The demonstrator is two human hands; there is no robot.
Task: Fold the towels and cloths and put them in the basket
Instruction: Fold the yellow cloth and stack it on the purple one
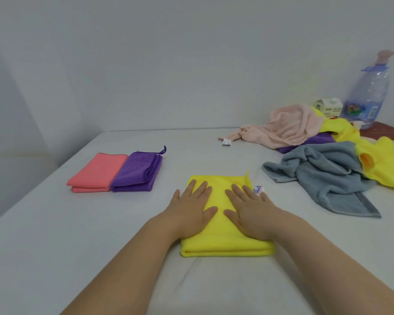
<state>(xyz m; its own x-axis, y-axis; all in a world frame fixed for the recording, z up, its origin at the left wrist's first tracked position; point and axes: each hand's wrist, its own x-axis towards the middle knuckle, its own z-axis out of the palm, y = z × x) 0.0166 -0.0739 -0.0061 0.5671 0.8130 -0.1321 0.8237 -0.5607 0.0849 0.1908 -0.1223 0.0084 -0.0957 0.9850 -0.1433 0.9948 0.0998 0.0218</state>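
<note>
Clear water bottle [369, 94] far right; carton [328, 108] just left; brown mat [387, 131] near; white table [55, 223].

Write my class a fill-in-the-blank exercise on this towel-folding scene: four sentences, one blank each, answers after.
1. The left hand and right hand press flat on a folded cloth coloured ____.
2. Beside the folded pink cloth lies a folded ____ cloth.
3. Behind the unfolded pile stands a clear plastic ____.
4. Counting the one under the hands, ____ folded cloths lie on the table.
Answers: yellow; purple; bottle; three.
</note>
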